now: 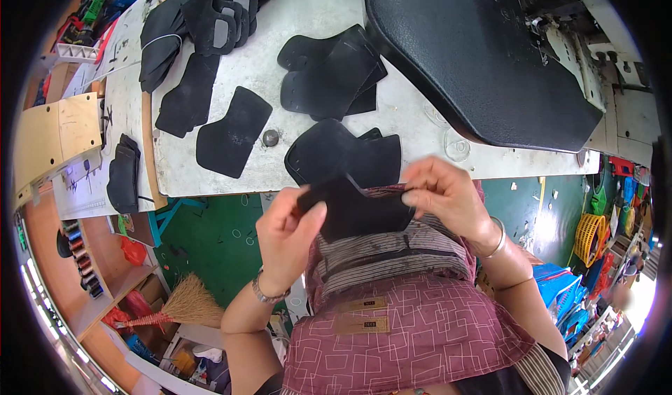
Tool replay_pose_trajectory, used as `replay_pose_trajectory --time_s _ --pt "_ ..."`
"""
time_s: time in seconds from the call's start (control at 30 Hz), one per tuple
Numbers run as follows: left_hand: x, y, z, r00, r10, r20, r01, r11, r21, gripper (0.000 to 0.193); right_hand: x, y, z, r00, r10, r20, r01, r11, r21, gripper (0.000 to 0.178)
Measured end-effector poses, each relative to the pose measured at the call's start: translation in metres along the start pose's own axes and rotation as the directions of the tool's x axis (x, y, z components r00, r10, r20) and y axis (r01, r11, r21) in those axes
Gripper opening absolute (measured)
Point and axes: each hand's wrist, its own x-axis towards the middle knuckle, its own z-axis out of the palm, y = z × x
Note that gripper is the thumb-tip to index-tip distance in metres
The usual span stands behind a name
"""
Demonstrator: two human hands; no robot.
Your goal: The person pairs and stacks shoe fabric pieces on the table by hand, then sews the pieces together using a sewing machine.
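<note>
My left hand [288,228] pinches the left end of a curved black fabric piece [360,214], thumb on top. My right hand [442,197] has thumb and fingers closed on the piece's right corner. The piece is held up in front of my apron, just off the table's near edge. Right behind it, a small pile of similar black pieces [329,146] lies at that edge. Farther back is another overlapping pile of black pieces [325,76]. To the left a single black piece [234,132] lies flat beside a small round dark knob [271,138].
A large black slab with a rounded edge [476,66] covers the table's right side, with machine parts [560,38] beyond. Bundled black pieces [164,48] lie at the back left. The white table [420,132] has a wooden edge strip [147,143]. A straw broom [189,300] stands low left.
</note>
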Motion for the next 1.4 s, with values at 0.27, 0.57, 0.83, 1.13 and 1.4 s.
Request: replay_pose_trajectory --time_s 0.27,0.57,0.83,1.13,1.4 --pt "0.052 -0.022 -0.004 0.992 -0.059 -0.114 0.075 0.987 0.141 0.068 0.039 0.033 0.007 0.914 -0.151 -0.377 0.128 0.988 -0.085 0.015" --pt "0.063 -0.018 -0.001 0.995 -0.049 -0.084 0.081 0.897 0.434 0.068 0.047 0.036 0.009 0.911 -0.154 -0.382 0.074 0.974 -0.215 0.042" --pt "0.065 -0.015 0.002 0.994 -0.034 -0.101 0.082 0.846 0.526 0.067 0.048 0.031 0.012 0.911 -0.13 -0.391 0.035 0.97 -0.242 0.04" --pt "0.062 -0.022 0.003 0.995 0.048 -0.082 0.011 0.797 0.604 0.063 0.05 0.028 0.015 0.893 -0.101 -0.439 -0.021 0.964 -0.264 0.037" --pt "0.067 -0.021 0.002 0.995 0.068 -0.076 -0.004 0.773 0.635 0.064 0.051 0.024 0.021 0.846 -0.232 -0.481 0.054 0.933 -0.355 0.027"
